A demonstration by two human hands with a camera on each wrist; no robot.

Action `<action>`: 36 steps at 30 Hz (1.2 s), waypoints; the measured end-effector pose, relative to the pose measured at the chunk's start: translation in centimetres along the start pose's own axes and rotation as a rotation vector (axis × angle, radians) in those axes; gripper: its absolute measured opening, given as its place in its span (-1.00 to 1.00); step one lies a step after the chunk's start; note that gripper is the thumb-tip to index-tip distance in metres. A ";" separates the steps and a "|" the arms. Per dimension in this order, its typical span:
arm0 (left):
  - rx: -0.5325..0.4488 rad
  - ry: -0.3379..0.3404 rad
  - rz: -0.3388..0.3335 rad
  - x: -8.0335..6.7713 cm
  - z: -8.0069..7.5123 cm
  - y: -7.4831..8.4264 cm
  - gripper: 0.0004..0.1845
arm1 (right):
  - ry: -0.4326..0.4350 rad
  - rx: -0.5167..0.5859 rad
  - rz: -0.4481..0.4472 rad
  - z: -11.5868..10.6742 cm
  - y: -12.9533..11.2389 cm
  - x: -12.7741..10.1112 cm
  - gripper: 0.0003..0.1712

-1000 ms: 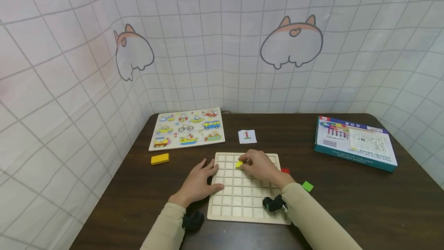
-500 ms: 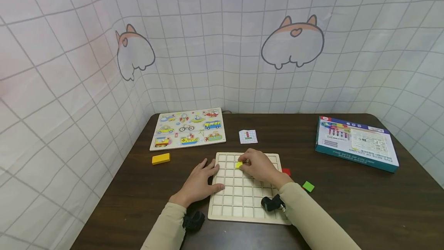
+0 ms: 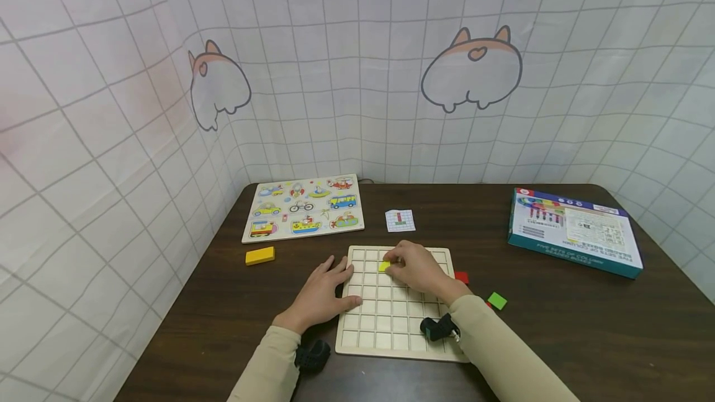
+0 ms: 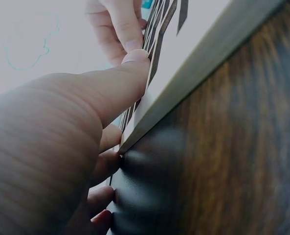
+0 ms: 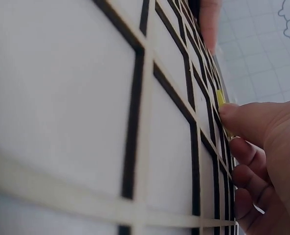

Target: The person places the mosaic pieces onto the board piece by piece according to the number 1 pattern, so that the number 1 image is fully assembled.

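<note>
Hands on grid board (image 3: pixel 391 321), near front edge of tabletop (image 3: pixel 558 327).
Right hand (image 3: pixel 416 268): fingers pinching yellow block (image 3: pixel 384 265) over a cell toward the board's far edge. Left hand (image 3: pixel 321 293): fingers straight, pressing board's left edge. Red block (image 3: pixel 461 276) and green block (image 3: pixel 496 300) just off board's right side.

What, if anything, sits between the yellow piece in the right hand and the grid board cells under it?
Nothing visible. The right hand pinches the yellow piece right at the grid board, near its far edge. The cells in view are bare. The left hand rests on the board's left edge, clear of the piece.
</note>
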State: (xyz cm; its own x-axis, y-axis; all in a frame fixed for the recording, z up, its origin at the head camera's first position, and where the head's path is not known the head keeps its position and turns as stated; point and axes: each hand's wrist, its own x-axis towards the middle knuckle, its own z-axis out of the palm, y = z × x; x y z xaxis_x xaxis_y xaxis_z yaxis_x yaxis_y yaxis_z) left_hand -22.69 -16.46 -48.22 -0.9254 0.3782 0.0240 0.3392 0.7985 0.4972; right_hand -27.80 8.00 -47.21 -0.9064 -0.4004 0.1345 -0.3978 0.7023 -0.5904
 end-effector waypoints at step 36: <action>-0.008 -0.022 0.048 -0.2 -0.1 -0.2 -0.19 | 0.160 -0.045 0.018 -7.3 5.2 -7.1 -0.66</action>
State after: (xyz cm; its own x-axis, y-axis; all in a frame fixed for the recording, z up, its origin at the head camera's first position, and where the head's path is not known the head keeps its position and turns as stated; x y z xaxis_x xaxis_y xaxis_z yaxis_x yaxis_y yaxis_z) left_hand -22.60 -16.73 -48.18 -0.9043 0.4260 0.0289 0.3814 0.7755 0.5032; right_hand -24.52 18.80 -45.45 -0.9231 -0.2910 0.2514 -0.3839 0.7359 -0.5578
